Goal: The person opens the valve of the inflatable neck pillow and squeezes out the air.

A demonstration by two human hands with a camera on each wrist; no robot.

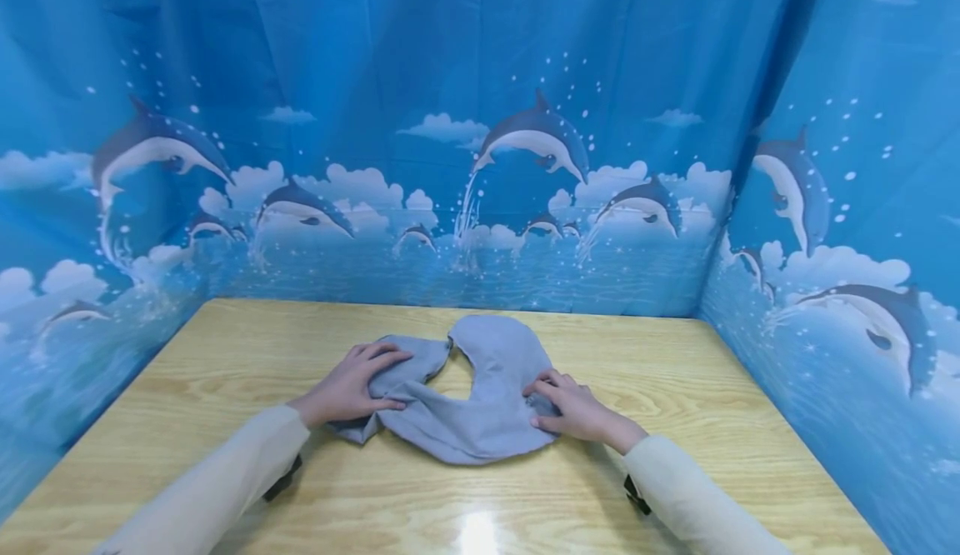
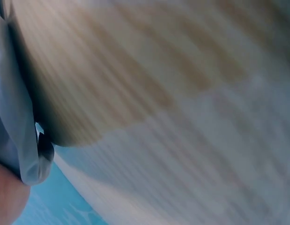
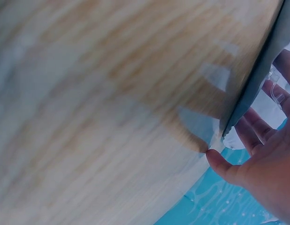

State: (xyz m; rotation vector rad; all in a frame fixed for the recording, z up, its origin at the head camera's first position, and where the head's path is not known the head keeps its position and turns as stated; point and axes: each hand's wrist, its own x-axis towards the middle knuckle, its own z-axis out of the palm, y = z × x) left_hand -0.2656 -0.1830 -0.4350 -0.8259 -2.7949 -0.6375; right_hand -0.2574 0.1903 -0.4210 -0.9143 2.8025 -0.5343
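Grey cloth (image 1: 506,363), curved round an opening, is laid on the wooden table (image 1: 712,413) near its far edge, its left part creased. That left part is covered by the left hand (image 1: 356,384), fingers loosely extended; the right edge is touched by the right hand (image 1: 573,409), thumb parted from fingers. The hands are set well apart, seemingly so that both sides are steadied.

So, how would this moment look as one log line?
left hand: on grey cloth | right hand: touching cloth's right side | cloth: creased, lying on table
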